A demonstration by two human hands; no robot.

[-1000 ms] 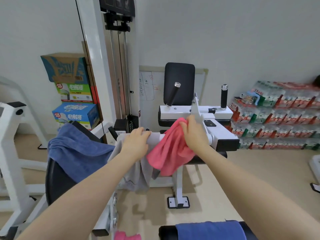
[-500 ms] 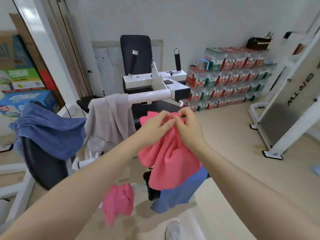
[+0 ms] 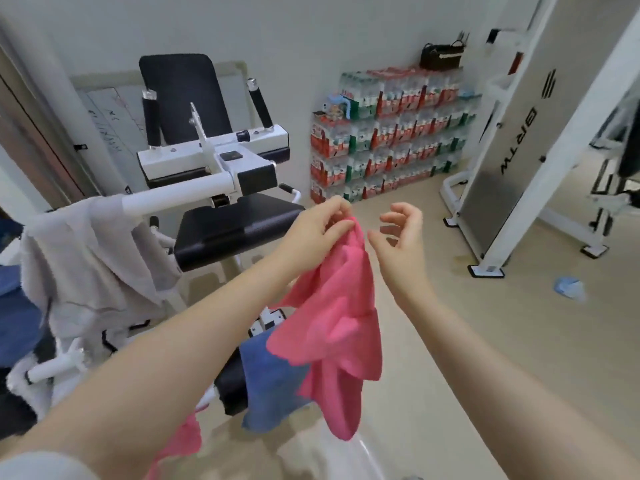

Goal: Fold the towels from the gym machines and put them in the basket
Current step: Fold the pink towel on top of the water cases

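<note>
A pink towel hangs crumpled in mid-air, pinched at its top corner by my left hand. My right hand is just to the right of that corner, fingers apart and curled, holding nothing. A grey towel drapes over the white bar of the gym machine at the left. A blue towel lies over a black pad below my arms. Part of a second pink towel shows at the bottom left, and another blue towel at the far left. No basket is in view.
Stacked packs of bottled water line the far wall, with a dark bag on top. A tall white machine frame stands at the right. A small blue scrap lies on the beige floor.
My right hand has let go of the pink towel and moved slightly right. The towel now hangs from my left hand only. The view has turned further right.
</note>
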